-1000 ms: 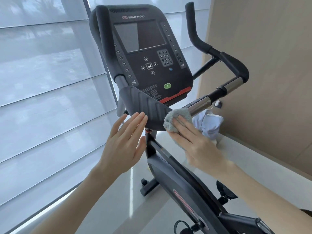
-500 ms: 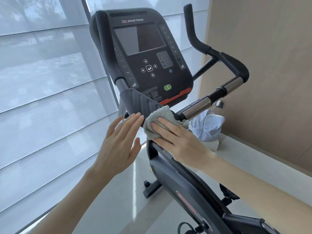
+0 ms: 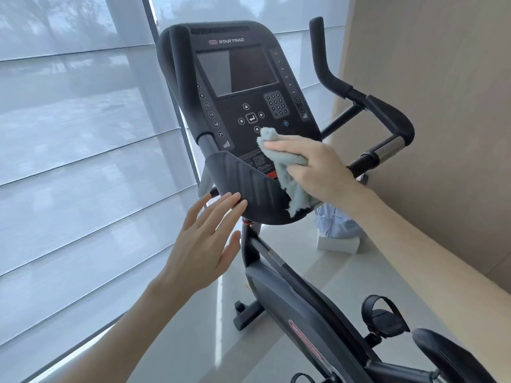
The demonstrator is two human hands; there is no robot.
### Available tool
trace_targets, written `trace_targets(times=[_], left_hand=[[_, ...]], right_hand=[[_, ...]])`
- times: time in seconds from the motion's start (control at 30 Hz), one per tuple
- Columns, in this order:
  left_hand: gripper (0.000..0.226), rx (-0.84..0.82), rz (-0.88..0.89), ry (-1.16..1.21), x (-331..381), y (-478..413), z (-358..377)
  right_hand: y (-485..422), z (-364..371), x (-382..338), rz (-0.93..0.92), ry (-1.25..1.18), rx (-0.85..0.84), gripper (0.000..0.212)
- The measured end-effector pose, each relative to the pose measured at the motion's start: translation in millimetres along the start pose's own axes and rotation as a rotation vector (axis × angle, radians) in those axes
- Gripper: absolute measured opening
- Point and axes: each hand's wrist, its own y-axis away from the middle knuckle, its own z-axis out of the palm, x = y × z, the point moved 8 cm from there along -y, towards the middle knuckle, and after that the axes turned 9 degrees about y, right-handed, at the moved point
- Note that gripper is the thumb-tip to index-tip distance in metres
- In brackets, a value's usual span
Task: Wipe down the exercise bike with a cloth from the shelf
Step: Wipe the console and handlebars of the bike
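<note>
The black exercise bike stands in front of me, its console [image 3: 243, 73] facing me, with a ribbed tray [image 3: 249, 183] under the buttons. My right hand [image 3: 318, 167] presses a grey-blue cloth [image 3: 287, 172] flat against the lower right of the console, fingers stretched out over it. The cloth's loose end hangs down over the tray's right side. My left hand [image 3: 204, 244] is open with fingers spread, its fingertips at the lower left edge of the tray.
Blinds [image 3: 83, 161] cover the window on the left; a beige wall [image 3: 442, 106] stands close on the right. The right handlebar [image 3: 387, 117] juts toward the wall. A white box [image 3: 337, 241] sits on the floor behind the bike. A pedal [image 3: 384, 319] and the seat [image 3: 448, 357] are at lower right.
My right hand carried the cloth from the handlebar's chrome grip, left across the tray, then up onto the console face. My left hand stayed by the tray's lower edge.
</note>
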Motion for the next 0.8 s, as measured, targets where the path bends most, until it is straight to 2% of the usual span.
trace_targets(times=[0.13,0.2,0.43,0.57,0.67,0.8], left_hand=[[0.04,0.014,0.018,-0.012,0.8,-0.1,-0.6],[0.04,0.014,0.018,-0.015,0.5,0.3,-0.2],[0.04,0.024,0.013,-0.012,0.9,0.0,-0.1],[0.04,0.021,0.011,-0.02,1.3,-1.1,-1.4],[0.039,0.015,0.022,-0.027,2.4,-1.1,-2.1],[0.04,0.005,0.014,-0.022,0.7,-1.0,-3.6]], right_hand=[[-45.5,52.2,12.5,0.095,0.023,-0.353,0.05],[-44.7,64.3,15.8,0.099,0.028,-0.424,0.041],[-14.1,48.2,16.5,-0.013,0.155,-0.358,0.043],[5.9,43.4,20.8,-0.103,0.352,-0.305,0.042],[4.4,33.3,13.6,-0.152,0.472,-0.331,0.037],[-27.7,4.3,-6.9,-0.124,0.257,-0.193,0.032]])
